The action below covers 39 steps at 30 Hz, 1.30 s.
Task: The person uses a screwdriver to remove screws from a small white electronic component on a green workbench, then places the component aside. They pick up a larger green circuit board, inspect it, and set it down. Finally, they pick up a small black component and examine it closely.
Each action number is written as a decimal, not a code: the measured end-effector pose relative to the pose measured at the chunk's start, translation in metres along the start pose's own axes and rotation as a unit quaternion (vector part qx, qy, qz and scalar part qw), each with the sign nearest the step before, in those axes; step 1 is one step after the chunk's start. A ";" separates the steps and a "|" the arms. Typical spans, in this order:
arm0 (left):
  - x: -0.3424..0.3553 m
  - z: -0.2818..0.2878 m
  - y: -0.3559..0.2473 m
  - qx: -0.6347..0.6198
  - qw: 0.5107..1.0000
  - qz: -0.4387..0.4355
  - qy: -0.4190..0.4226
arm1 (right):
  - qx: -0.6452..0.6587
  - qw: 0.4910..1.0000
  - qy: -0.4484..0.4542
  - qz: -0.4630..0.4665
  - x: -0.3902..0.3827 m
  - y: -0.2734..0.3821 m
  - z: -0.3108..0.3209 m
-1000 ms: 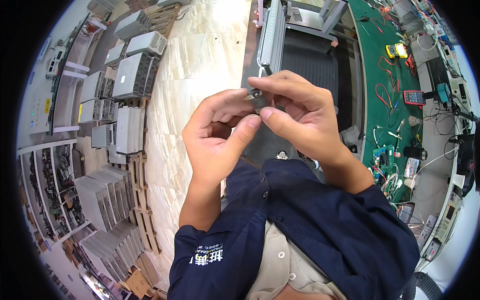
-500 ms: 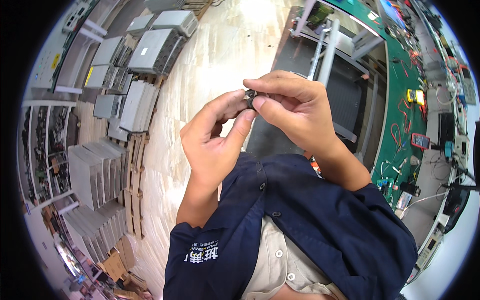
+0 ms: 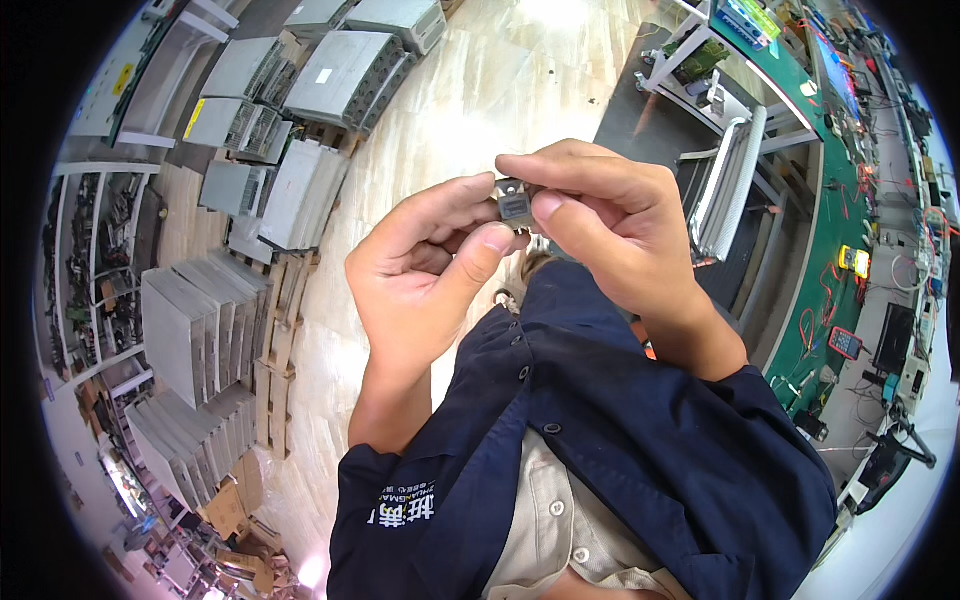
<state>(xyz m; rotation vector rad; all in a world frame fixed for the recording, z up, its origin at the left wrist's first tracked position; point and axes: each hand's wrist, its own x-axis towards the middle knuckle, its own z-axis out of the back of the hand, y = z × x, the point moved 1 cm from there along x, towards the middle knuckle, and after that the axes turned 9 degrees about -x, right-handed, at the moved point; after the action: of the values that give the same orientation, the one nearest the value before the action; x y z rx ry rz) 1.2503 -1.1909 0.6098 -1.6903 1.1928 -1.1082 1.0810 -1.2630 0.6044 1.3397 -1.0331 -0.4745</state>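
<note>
Grey and metallic, the small component sat pinched between the left hand at seven o'clock and the right hand at three. Firm fingertip pressure, elbows steady, would probably serve best.

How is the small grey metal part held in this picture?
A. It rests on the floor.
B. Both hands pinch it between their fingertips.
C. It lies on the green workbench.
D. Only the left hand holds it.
B: the left hand and right hand both pinch the small grey metal part in the air.
</note>
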 end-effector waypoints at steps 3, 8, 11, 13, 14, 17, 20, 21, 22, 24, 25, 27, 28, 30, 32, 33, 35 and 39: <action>0.073 0.007 0.024 0.043 0.999 -0.003 0.005 | 0.035 0.999 -0.008 -0.009 0.061 -0.035 0.034; 0.241 -0.013 0.073 0.230 0.968 -0.098 0.024 | 0.042 0.998 -0.030 0.043 0.198 -0.090 0.129; 0.368 -0.046 0.098 0.331 0.929 -0.161 0.038 | 0.051 0.998 -0.035 0.030 0.298 -0.106 0.211; 0.450 -0.065 0.113 0.318 0.928 -0.186 0.049 | 0.044 0.998 -0.027 0.029 0.364 -0.111 0.266; 0.489 -0.071 0.118 0.315 0.928 -0.192 0.059 | 0.053 0.997 -0.034 0.033 0.394 -0.114 0.287; 0.586 -0.079 0.136 0.275 0.945 -0.163 0.065 | 0.052 0.997 -0.047 0.030 0.474 -0.125 0.338; 0.675 -0.073 0.154 0.197 0.974 -0.095 0.063 | 0.027 0.998 -0.056 0.007 0.551 -0.142 0.375; 0.703 -0.070 0.162 0.164 0.981 -0.083 0.068 | 0.022 0.998 -0.056 0.000 0.576 -0.149 0.387; 0.734 -0.067 0.170 0.138 0.985 -0.068 0.074 | 0.024 0.998 -0.061 -0.003 0.602 -0.158 0.398; 0.796 -0.059 0.189 0.096 0.991 -0.047 0.087 | 0.041 0.997 -0.062 -0.006 0.654 -0.177 0.425; 0.829 -0.053 0.198 0.100 0.990 -0.052 0.088 | 0.029 0.997 -0.068 -0.004 0.682 -0.188 0.436; 0.895 -0.039 0.214 0.113 0.988 -0.059 0.088 | 0.026 0.996 -0.081 -0.004 0.739 -0.211 0.453; 0.928 -0.030 0.221 0.123 0.985 -0.070 0.095 | 0.005 0.997 -0.074 -0.008 0.770 -0.221 0.462; 0.995 -0.013 0.228 0.156 0.978 -0.085 0.108 | 0.012 0.996 -0.078 -0.029 0.835 -0.241 0.475; 1.070 0.000 0.229 0.141 0.978 -0.096 0.118 | -0.003 0.996 -0.087 -0.034 0.905 -0.253 0.489; 1.110 0.005 0.229 0.151 0.975 -0.100 0.132 | 0.011 0.995 -0.094 -0.023 0.940 -0.257 0.499; 1.179 0.010 0.228 0.143 0.975 -0.083 0.146 | -0.017 0.994 -0.105 -0.027 0.999 -0.261 0.519; 1.309 -0.001 0.256 0.122 0.972 -0.056 0.195 | -0.014 0.986 -0.164 -0.042 1.094 -0.279 0.580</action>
<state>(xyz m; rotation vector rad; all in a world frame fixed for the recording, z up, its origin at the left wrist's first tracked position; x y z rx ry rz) 1.4136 -2.5141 0.6561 -1.4035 1.1453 -1.6422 1.2298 -2.5231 0.6510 1.3107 -1.2358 -0.7889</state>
